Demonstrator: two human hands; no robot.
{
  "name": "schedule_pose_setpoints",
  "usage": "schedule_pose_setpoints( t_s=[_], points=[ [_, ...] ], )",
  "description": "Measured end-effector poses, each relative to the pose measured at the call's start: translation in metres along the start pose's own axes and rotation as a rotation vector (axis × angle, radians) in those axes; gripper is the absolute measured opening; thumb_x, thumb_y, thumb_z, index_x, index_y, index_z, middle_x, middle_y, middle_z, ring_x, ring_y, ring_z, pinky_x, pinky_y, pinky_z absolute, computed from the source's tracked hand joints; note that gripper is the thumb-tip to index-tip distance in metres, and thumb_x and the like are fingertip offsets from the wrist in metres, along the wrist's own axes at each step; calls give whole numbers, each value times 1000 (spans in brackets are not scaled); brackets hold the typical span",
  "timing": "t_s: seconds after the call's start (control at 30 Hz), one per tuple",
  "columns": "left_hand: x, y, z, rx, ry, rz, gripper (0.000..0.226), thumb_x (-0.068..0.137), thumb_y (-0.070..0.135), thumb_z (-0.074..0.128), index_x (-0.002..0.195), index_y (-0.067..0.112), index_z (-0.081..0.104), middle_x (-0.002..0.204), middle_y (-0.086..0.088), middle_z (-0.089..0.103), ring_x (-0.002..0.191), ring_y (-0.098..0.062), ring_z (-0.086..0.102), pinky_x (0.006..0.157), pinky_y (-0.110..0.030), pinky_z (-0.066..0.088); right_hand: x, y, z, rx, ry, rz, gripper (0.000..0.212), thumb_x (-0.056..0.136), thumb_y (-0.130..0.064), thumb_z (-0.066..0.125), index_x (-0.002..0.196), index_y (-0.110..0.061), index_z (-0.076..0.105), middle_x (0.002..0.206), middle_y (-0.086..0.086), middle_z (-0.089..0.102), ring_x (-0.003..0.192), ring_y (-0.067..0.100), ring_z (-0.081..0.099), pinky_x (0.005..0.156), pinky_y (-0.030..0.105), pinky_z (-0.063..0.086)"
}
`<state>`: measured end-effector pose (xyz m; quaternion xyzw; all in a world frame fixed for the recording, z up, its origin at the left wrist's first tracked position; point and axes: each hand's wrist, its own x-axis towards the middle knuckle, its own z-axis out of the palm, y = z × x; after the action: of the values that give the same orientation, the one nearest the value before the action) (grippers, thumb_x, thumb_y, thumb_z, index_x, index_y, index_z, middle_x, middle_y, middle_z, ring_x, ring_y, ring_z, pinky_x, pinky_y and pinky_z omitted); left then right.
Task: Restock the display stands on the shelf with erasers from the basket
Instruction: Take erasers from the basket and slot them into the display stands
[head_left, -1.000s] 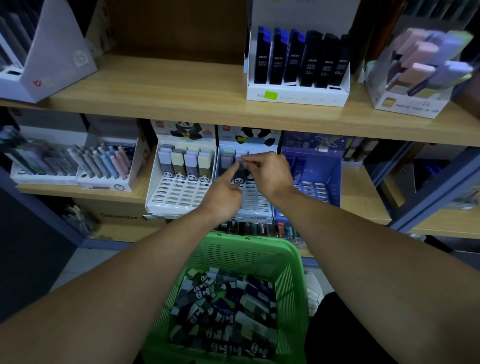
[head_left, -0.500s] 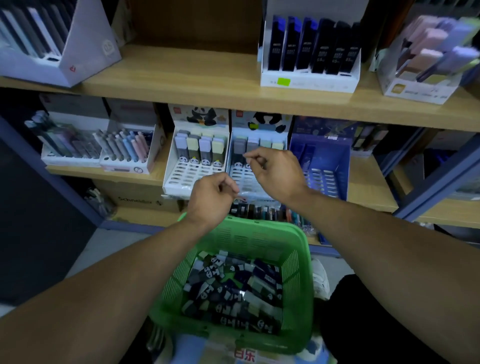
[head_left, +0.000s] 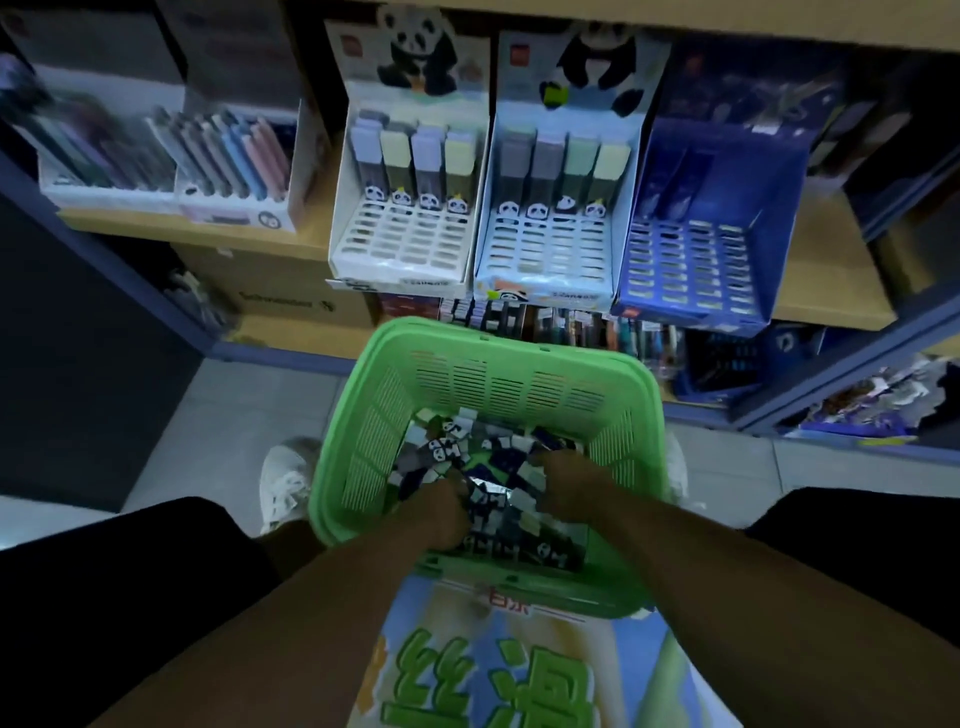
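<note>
Both hands have come down from the shelf since half a second ago and are now inside the basket; the view has tipped down with them.

Left hand (head_left: 441, 512): buried among the erasers (head_left: 498, 467) in the near left part of the pile, knuckles up, fingers bent down into the heap. Fingertips hidden by the erasers; cannot tell whether it grips one or only touches them.

Right hand (head_left: 569, 483): just beside the left, on the right part of the pile, fingers also bent down into the erasers. Tips hidden; grip cannot be told. A narrow strip of erasers shows between the two hands.

Erasers: loose jumble on the basket floor, dark blue, grey, white and pale green wrappers, several with panda faces.

Basket (head_left: 519, 384): green plastic, slotted walls, resting on a printed carton (head_left: 488, 670) between the person's knees.

Beyond the basket, on the shelf (head_left: 826, 296), three display stands side by side, touching. White stand (head_left: 400, 254): four erasers upright in the back row, front slots bare. Pale blue stand (head_left: 545, 260): four erasers in the back row, front slots bare. Dark blue stand (head_left: 691, 270): contents too dim to read.

White shoe (head_left: 283, 480) on the floor left of the basket.
</note>
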<state>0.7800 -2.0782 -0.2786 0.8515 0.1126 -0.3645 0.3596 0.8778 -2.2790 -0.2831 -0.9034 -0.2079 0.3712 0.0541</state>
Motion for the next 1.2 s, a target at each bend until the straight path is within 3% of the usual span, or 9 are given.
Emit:
schedule_pose_setpoints(
  t_s=[0.07, 0.1, 0.13, 0.2, 0.27, 0.37, 0.53, 0.7, 1.2],
  points=[
    [-1, 12, 4, -189, -143, -188, 25, 96, 1, 54, 117, 13, 59, 109, -27, 57, 88, -38, 61, 87, -49, 51, 14, 7, 26, -15, -40, 35, 88, 88, -33, 73, 155, -9, 22, 150, 16, 42, 132, 34, 47, 104, 42, 46],
    [1, 14, 6, -149, -118, -211, 41, 98, 2, 53, 139, 9, 50, 130, -27, 54, 108, -43, 58, 96, -50, 49, 20, 10, 38, -50, -62, 53, 107, 83, -37, 78, 159, -11, 7, 158, 19, 29, 141, 37, 36, 109, 47, 41],
    [2, 14, 6, -88, -105, -195, 49, 100, 6, 53, 147, 7, 42, 140, -24, 49, 118, -43, 55, 98, -48, 48, 24, 11, 46, -85, -88, 83, 124, 77, -38, 84, 159, -14, -5, 163, 19, 13, 148, 39, 23, 114, 51, 34],
    [8, 14, 11, -24, -77, -170, 50, 101, 15, 54, 149, 10, 41, 147, -19, 45, 120, -38, 56, 97, -45, 51, 30, 13, 62, -86, -136, 144, 137, 73, -35, 88, 157, -15, -18, 165, 18, -11, 152, 42, 3, 118, 57, 21],
    [16, 10, 15, -46, -46, -172, 49, 100, 17, 56, 147, 11, 43, 152, -16, 40, 123, -34, 53, 99, -41, 49, 32, 13, 71, -68, -87, 162, 130, 79, -34, 84, 156, -16, -19, 164, 17, -16, 152, 42, 0, 119, 59, 16],
    [22, 8, 20, -64, 3, -171, 53, 98, 20, 59, 147, 12, 43, 155, -13, 38, 132, -31, 47, 106, -39, 44, 36, 14, 79, -45, 22, 152, 119, 85, -34, 77, 158, -21, -16, 166, 16, -10, 152, 40, 3, 119, 60, 17],
    [22, 7, 22, -73, 6, -149, 55, 97, 27, 61, 148, 15, 43, 155, -9, 39, 135, -29, 45, 109, -36, 41, 35, 20, 72, -144, 40, 115, 137, 71, -46, 87, 157, -18, -15, 162, 18, 8, 146, 41, 19, 114, 54, 26],
    [20, 7, 22, -88, 31, -143, 51, 96, 26, 62, 144, 15, 48, 151, -7, 45, 130, -26, 49, 107, -36, 42, 31, 23, 68, -152, 23, 108, 120, 76, -45, 83, 158, -11, 3, 160, 19, 15, 145, 39, 21, 116, 51, 24],
    [26, 2, 24, -119, 41, -183, 46, 94, 27, 64, 138, 17, 53, 143, -7, 53, 123, -24, 54, 104, -35, 45, 31, 24, 76, -36, 114, 17, 106, 80, -44, 78, 155, -7, 14, 158, 14, 27, 146, 29, 27, 119, 40, 20]
  ],
)
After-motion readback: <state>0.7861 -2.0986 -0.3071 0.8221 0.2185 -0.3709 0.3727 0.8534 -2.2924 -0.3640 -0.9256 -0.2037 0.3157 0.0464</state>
